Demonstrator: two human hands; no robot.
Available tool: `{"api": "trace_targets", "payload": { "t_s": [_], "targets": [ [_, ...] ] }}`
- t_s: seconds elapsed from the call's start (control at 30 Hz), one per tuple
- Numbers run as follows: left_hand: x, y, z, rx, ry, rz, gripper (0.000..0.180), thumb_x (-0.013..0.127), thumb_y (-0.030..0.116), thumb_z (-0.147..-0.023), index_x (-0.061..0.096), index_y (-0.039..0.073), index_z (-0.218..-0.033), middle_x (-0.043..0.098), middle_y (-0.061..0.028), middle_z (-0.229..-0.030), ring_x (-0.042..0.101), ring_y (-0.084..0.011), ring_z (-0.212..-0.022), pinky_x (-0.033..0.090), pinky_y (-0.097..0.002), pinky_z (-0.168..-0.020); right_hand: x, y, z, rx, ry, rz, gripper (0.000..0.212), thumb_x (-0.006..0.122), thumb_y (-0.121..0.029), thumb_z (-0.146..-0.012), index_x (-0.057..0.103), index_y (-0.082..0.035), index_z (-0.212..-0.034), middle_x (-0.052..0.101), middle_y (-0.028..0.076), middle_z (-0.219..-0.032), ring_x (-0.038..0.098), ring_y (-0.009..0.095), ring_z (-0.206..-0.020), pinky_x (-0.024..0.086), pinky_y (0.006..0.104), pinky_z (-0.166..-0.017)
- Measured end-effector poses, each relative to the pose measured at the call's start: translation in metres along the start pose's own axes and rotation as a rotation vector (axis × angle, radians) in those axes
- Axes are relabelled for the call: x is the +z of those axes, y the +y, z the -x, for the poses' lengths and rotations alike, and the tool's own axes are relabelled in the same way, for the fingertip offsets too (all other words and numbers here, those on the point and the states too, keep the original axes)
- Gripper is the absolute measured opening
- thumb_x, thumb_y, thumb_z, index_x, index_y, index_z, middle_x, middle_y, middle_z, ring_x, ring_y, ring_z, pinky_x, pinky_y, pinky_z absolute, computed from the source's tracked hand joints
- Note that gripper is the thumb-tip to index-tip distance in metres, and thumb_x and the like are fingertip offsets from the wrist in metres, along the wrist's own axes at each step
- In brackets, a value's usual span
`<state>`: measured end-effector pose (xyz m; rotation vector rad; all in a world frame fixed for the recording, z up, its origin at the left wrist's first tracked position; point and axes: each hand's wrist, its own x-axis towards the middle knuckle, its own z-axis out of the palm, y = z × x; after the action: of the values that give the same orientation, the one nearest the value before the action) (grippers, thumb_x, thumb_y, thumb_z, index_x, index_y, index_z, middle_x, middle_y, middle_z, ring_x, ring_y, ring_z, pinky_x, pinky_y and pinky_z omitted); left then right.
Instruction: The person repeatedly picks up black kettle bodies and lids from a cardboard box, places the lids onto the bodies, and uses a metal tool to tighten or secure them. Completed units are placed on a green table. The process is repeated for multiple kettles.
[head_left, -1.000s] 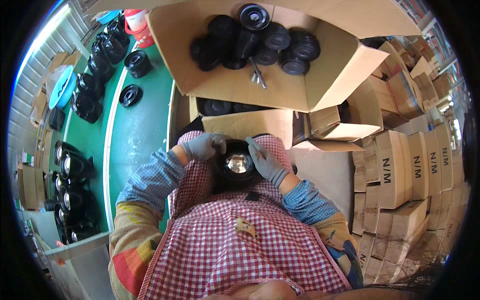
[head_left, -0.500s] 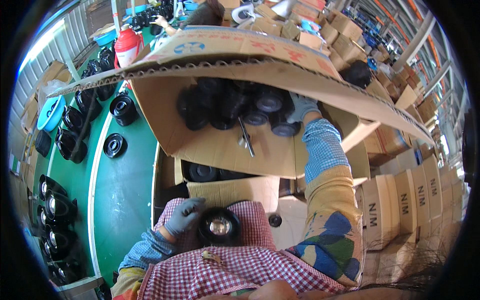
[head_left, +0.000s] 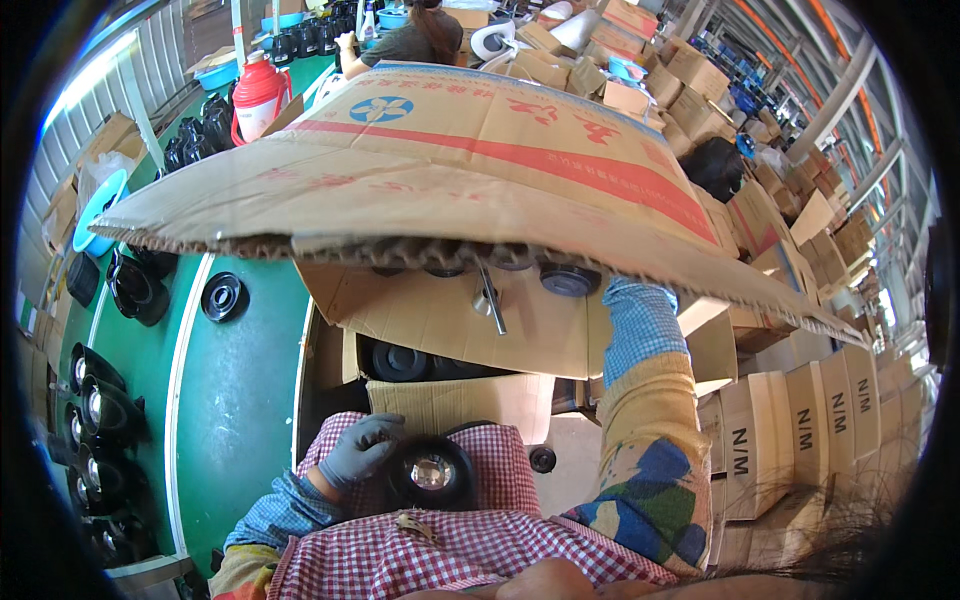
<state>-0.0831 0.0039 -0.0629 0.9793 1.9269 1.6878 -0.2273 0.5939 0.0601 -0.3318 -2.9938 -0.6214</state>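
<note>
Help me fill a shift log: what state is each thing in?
Black pot: on the lap, shiny middle facing up
Upper box: open, flap spread
Left hand: gloved, fingers bent, beside the pot
Right hand: hidden behind the flap
Lower box: open, black parts inside
Loose disc: flat on the green table
Flask: standing

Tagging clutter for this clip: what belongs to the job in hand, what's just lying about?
Likely the job:
black pot beside the left hand
open cardboard box, right sleeve passing under its flap (right hand hidden)
black round parts in it

Probably lying about:
red-and-white flask
blue basin
stacked boxes at right
</note>
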Motion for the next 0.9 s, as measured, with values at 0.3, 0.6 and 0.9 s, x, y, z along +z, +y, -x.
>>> {"api": "trace_targets", "payload": {
  "t_s": [0.3,0.6,0.9],
  "targets": [
    [-0.001,0.012,0.008,-0.026,0.000,-0.047,0.025,0.062,0.009,-0.092,0.068,0.001,-0.116,0.063,-0.0186,-0.131,0.060,-0.0303,-0.121,0.046,-0.0407,-0.105,0.002,-0.084,0.113,-0.058,0.730,-0.109,0.058,0.060,-0.020,-0.084,0.055,-0.014,-0.141,0.052,0.013,-0.122,0.050,0.036,-0.119,0.033,0.0578,-0.111],
    [0.002,0.012,0.008,-0.009,-0.004,-0.100,0.024,0.060,0.008,-0.092,0.068,0.000,-0.114,0.064,-0.0203,-0.127,0.062,-0.0319,-0.118,0.047,-0.0397,-0.103,0.092,-0.154,0.171,-0.048,0.555,-0.332,0.071,0.074,-0.031,-0.079,0.051,-0.014,-0.144,0.051,0.015,-0.127,0.046,0.033,-0.126,0.028,0.0571,-0.117],
    [0.000,0.014,0.005,-0.006,0.002,-0.123,0.025,0.060,0.008,-0.092,0.068,0.000,-0.115,0.065,-0.0203,-0.126,0.062,-0.0323,-0.119,0.047,-0.0396,-0.104,0.050,-0.120,0.121,0.565,0.580,-0.469,0.073,0.063,-0.056,-0.087,0.052,-0.017,-0.148,0.043,0.016,-0.154,0.045,0.040,-0.136,0.032,0.0544,-0.114]
  ]
}}
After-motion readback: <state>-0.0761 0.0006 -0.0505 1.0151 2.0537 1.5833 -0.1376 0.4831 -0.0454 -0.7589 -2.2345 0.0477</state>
